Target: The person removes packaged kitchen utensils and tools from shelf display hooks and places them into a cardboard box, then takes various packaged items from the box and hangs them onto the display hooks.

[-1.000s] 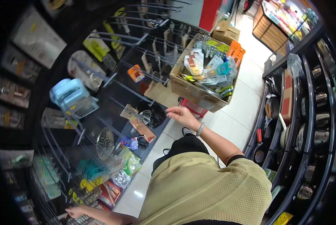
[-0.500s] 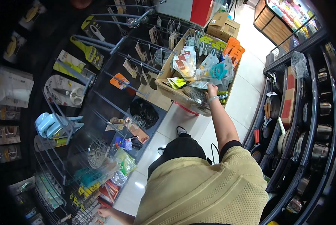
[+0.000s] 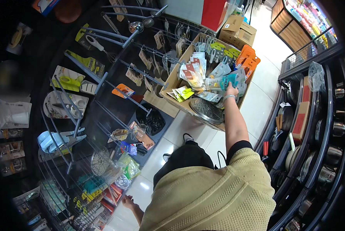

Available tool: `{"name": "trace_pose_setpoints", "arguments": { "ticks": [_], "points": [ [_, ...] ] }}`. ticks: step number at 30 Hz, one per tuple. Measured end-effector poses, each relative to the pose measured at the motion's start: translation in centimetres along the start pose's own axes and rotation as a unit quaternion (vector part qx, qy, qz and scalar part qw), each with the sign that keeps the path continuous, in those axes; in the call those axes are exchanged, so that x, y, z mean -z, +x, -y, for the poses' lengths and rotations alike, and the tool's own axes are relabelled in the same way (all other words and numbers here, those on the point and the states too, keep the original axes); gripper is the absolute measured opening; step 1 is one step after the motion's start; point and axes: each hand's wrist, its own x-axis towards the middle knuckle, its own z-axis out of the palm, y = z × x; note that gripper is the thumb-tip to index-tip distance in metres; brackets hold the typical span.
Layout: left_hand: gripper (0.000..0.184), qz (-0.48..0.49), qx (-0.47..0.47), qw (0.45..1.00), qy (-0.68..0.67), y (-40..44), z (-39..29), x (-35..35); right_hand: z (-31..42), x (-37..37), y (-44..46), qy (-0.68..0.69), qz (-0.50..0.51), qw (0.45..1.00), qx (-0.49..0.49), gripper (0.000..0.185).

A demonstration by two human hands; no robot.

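Note:
My right hand (image 3: 231, 91) reaches into a cardboard box (image 3: 175, 103) of packaged kitchen tools, its fingers at a teal item (image 3: 229, 80) in clear packaging; whether they grip it is too small to tell. Beside that item lie white and orange-brown packets (image 3: 193, 75), and a round perforated metal disc (image 3: 206, 109) leans at the box's near edge. Low in the view, my left hand (image 3: 128, 201) hangs with fingers loosely curled and apart, holding nothing, just right of red packages (image 3: 111, 194) on the lower shelf.
Hook rails (image 3: 86, 69) with hanging kitchen tools project on the left. Shelves of pans (image 3: 295, 150) run along the right. A second cardboard box (image 3: 238, 32) stands behind the first. A black bag (image 3: 153, 119) lies below the hooks, near the tiled floor (image 3: 180, 133).
My right hand has moved from beside the shelf into the box, and on from its near edge to the teal item. My left hand has drawn back rightward from the lower rack.

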Motion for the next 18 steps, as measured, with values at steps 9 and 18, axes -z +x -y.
{"name": "trace_pose_setpoints", "arguments": {
  "ticks": [9, 18],
  "points": [
    [0.010, 0.246, -0.117, 0.960, 0.068, -0.8, 0.0, -7.1, 4.6, 4.4, -3.6, -0.075, 0.017, 0.941, 0.330, 0.028],
    [0.024, 0.387, -0.323, 0.861, 0.063, -9.7, -14.1, -19.1, 14.3, 13.8, -12.0, 0.172, 0.411, 0.849, 0.283, 0.019]
  ]
}}
